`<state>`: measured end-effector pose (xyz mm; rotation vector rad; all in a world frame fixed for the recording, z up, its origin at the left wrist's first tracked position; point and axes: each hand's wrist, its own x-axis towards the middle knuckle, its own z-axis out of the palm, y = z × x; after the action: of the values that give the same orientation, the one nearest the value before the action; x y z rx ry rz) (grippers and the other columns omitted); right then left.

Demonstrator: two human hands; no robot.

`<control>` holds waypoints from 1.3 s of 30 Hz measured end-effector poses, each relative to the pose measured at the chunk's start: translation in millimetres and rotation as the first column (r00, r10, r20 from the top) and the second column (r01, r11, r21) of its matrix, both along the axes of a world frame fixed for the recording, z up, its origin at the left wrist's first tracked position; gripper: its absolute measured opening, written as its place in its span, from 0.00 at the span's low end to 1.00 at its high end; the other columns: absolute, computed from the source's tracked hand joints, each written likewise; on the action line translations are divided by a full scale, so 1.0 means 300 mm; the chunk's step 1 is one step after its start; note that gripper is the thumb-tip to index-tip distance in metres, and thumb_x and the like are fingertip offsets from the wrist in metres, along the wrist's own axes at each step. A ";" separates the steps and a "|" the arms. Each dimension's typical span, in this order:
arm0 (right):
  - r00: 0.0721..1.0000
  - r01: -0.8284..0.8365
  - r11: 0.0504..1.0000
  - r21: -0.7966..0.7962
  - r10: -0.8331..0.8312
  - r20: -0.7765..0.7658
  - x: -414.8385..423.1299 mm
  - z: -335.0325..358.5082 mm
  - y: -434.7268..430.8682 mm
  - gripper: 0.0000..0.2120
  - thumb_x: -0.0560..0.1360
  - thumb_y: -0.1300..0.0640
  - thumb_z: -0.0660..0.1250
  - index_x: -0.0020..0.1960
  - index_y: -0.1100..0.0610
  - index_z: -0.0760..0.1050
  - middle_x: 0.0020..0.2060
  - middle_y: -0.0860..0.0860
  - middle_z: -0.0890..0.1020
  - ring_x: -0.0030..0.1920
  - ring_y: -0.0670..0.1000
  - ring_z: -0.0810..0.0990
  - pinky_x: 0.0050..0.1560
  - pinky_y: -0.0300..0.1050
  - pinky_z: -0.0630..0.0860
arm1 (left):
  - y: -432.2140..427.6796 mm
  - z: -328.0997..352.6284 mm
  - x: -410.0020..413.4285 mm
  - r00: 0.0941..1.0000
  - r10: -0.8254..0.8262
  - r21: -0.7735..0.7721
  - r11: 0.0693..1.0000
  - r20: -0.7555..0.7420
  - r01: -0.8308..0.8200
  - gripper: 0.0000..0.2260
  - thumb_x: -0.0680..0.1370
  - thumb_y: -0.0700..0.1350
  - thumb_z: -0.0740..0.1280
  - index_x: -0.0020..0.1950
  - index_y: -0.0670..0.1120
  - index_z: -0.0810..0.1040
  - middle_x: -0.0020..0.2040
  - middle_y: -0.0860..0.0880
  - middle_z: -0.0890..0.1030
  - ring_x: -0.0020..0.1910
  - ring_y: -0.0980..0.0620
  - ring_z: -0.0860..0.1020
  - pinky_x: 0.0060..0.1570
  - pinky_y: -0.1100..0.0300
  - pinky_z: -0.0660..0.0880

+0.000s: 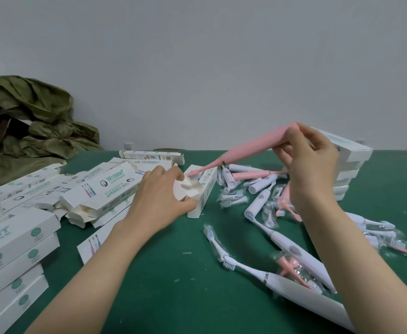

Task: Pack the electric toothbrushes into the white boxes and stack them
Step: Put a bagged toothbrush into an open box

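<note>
My right hand (304, 162) grips the thick end of a pink electric toothbrush (250, 148), tilted down to the left, with its brush head at the open mouth of a white box (206, 191). My left hand (160, 201) holds that box at its open flaps on the green table (168, 273). Loose white and pink toothbrushes (284, 239) and wrapped brush heads (233, 200) lie to the right. A stack of closed white boxes (349, 165) rises behind my right hand.
Many open white boxes (101, 189) lie heaped at the left, with stacked closed ones (14, 256) at the near left. An olive-green bag (38, 124) sits at the far left by the wall. A white sheet (313, 307) lies under my right forearm.
</note>
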<state>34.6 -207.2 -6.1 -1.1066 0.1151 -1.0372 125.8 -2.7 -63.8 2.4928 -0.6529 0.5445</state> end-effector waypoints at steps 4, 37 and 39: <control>0.998 -0.049 0.999 -0.017 0.049 -0.034 0.002 -0.010 0.058 0.08 0.75 0.66 0.65 0.50 0.55 0.75 0.27 0.47 0.81 0.36 0.46 0.82 0.43 0.37 0.79 | -0.016 0.019 -0.022 0.997 -0.058 -0.063 0.996 0.044 0.061 0.19 0.65 0.54 0.67 0.55 0.56 0.72 0.48 0.53 0.70 0.50 0.52 0.66 0.44 0.58 0.60; 0.192 -0.555 0.482 -0.678 -0.719 -0.668 0.003 -0.221 -0.240 0.20 0.78 0.48 0.62 0.51 0.67 0.70 0.46 0.61 0.80 0.50 0.59 0.80 0.54 0.50 0.77 | -0.057 0.052 -0.105 0.979 -0.178 -0.088 0.978 0.097 0.187 0.20 0.69 0.48 0.71 0.60 0.51 0.76 0.50 0.56 0.72 0.49 0.55 0.67 0.48 0.63 0.59; 0.308 -0.500 0.477 -0.723 -0.683 -0.663 -0.007 -0.166 -0.225 0.24 0.80 0.45 0.56 0.44 0.66 0.74 0.38 0.59 0.81 0.38 0.56 0.78 0.47 0.50 0.78 | -0.059 0.049 -0.107 0.979 -0.190 -0.081 0.977 0.076 0.196 0.20 0.68 0.47 0.72 0.59 0.52 0.76 0.50 0.54 0.72 0.51 0.52 0.69 0.47 0.63 0.59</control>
<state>32.6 -274.6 -55.7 -2.7574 0.7358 -0.2387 93.6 -20.5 -49.2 2.3056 -0.8679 0.5737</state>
